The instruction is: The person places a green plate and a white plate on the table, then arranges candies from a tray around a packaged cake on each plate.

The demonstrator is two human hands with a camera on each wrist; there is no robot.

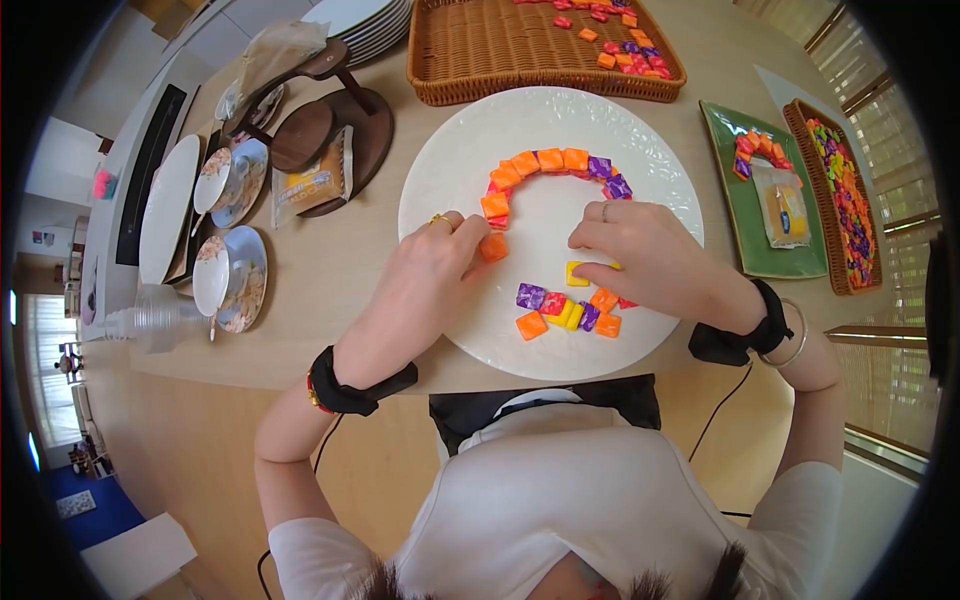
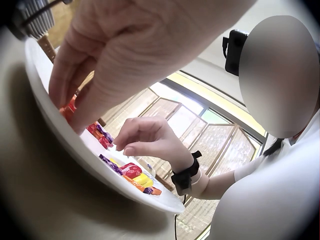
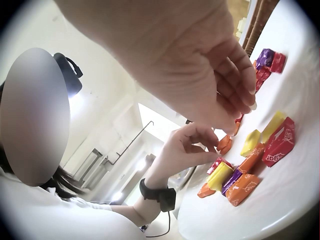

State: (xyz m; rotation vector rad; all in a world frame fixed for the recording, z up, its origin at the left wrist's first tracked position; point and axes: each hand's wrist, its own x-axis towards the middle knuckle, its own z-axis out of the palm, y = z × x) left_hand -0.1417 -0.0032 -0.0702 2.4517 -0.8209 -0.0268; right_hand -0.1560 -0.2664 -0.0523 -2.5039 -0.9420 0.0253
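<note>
On a large white plate (image 1: 540,115), wrapped square candies form an arch, with orange candies (image 1: 550,159) across the left and top and purple candies (image 1: 619,187) on the right. At the arch's lower left end, my left hand (image 1: 425,275) pinches an orange candy (image 1: 494,248) between thumb and fingers. My right hand (image 1: 650,255) hovers over the plate's right side, its fingers loosely bent and nothing between them in the right wrist view. Below its thumb lie a yellow candy (image 1: 576,274) and a loose group of purple, red, yellow and orange candies (image 1: 557,303).
Behind the plate stands a wicker tray (image 1: 470,60) with more candies. A green plate (image 1: 795,262) and a candy-filled basket (image 1: 843,205) are at the right. At the left are a dark wooden stand (image 1: 375,150), floral cups and saucers (image 1: 250,290), and clear plastic cups (image 1: 160,318).
</note>
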